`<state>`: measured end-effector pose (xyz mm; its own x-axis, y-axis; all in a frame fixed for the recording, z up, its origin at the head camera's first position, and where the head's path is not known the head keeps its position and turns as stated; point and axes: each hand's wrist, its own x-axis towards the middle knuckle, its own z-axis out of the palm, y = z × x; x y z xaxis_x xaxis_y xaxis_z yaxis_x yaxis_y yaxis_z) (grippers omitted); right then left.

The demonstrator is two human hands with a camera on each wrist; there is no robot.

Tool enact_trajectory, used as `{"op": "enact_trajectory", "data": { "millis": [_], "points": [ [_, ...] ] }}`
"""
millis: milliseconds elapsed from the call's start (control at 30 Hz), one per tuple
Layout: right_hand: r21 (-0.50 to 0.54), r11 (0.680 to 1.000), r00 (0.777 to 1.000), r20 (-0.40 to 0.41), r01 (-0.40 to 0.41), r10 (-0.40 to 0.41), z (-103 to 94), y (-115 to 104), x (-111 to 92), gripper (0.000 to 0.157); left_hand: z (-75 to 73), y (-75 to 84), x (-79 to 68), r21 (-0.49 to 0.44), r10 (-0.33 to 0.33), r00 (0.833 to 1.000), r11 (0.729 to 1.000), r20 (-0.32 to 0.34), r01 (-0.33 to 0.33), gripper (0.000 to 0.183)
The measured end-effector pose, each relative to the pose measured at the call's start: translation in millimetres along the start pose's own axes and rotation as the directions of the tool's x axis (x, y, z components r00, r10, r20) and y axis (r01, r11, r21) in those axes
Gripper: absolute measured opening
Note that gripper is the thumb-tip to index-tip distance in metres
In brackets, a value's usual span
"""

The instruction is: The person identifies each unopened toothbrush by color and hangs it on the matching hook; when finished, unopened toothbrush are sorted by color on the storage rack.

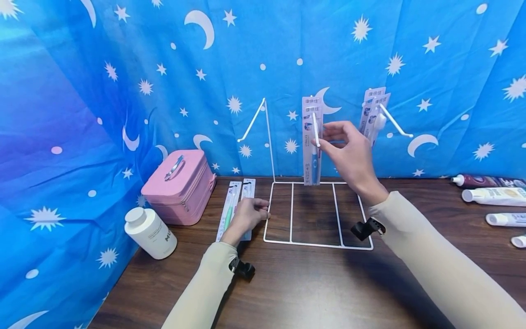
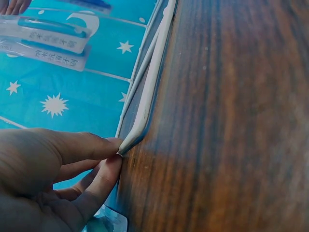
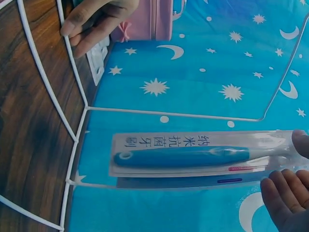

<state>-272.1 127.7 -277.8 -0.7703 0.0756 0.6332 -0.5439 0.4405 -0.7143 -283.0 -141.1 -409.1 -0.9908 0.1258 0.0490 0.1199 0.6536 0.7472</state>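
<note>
A white wire rack (image 1: 319,246) stands on the brown table, with hooks sticking out from its uprights. My left hand (image 1: 249,214) pinches the left side of its base between thumb and fingers, as the left wrist view shows close up. At the middle hook, my right hand (image 1: 349,153) holds the edge of a packaged blue toothbrush (image 1: 314,160), thumb near the hook's tip. Another pack hangs right behind it. Packaged toothbrushes (image 1: 375,109) hang on the right hook, while the left hook (image 1: 251,121) carries nothing. Beside my left hand lie two more packaged toothbrushes (image 1: 228,210), partly hidden by it.
A pink case (image 1: 178,187) and a white bottle (image 1: 151,233) stand at the left. Several tubes (image 1: 495,196) lie at the right edge of the table. Blue cloth (image 1: 246,55) with moons and stars hangs behind and to the left.
</note>
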Motion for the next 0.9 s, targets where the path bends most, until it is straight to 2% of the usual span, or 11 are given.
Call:
{"op": "enact_trajectory", "data": {
  "millis": [200,467,800,900],
  "points": [
    [-0.015,1.0,1.0,0.023,-0.02,0.021,-8.1,4,-15,0.04,-0.5,0.4,0.7,-0.009,0.005,1.0,1.0,0.012,-0.005,0.026],
    [-0.039,0.994,0.99,0.095,-0.097,0.101,-23.1,12,-45,0.036,1.1,-2.5,1.4,-0.006,-0.004,1.0,1.0,-0.006,0.004,0.025],
    [-0.174,0.977,0.982,0.12,-0.126,0.148,-47.4,30,-69,0.038,0.5,-0.8,0.2,-0.021,0.001,1.0,1.0,0.004,-0.001,0.025],
    [-0.219,0.963,0.973,0.134,-0.157,0.19,-55.5,35,-76,0.038,0.7,-1.0,0.4,-0.015,0.007,1.0,1.0,0.002,-0.007,0.025]
  ]
}}
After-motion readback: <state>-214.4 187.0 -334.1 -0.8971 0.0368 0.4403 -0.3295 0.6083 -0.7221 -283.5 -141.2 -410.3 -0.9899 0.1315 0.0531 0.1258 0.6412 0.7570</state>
